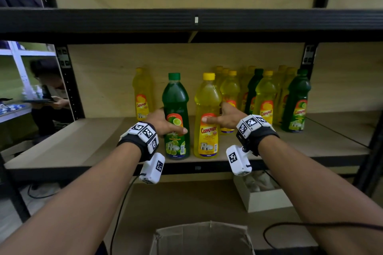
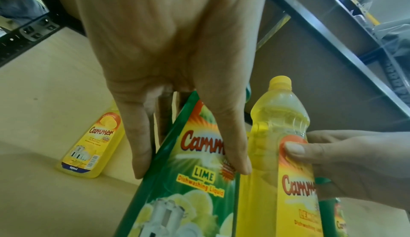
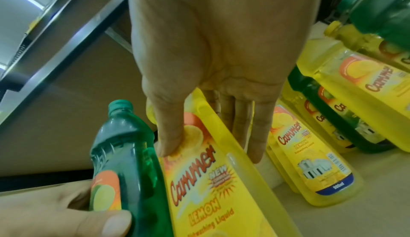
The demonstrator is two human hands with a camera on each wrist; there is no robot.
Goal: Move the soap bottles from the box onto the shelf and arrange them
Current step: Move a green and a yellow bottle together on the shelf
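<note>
Bottles of Cammer dishwashing liquid stand upright on a wooden shelf point(image 1: 68, 147) in a black metal rack, where a person works with both hands. The left hand point(image 1: 163, 121) wraps around a green lime bottle point(image 1: 176, 118) at label height, thumb across the front and fingers point(image 2: 142, 144) behind. The right hand point(image 1: 224, 118) grips a yellow lemon bottle point(image 1: 207, 118) the same way, thumb on the label and fingers point(image 3: 258, 135) curled round the far side. The two bottles stand side by side near the shelf's front edge, almost touching, both bases on the board.

Behind the left hand, a single yellow bottle point(image 1: 142, 95) stands alone close to the back panel. To the right, a group of bottles point(image 1: 267, 97) fills the rear of the shelf in rows, mostly yellow with two green ones among them, the outermost being a green bottle point(image 1: 295, 103) at the far right.

Below the shelf, the open cardboard box point(image 1: 202, 238) sits at the bottom of the head view, between the forearms; its inside is not visible. A small white box point(image 1: 267, 198) rests on the lower level to the right. Both wrists carry black straps with white marker-covered camera units. At far left, another person sits in the background beyond the rack.
</note>
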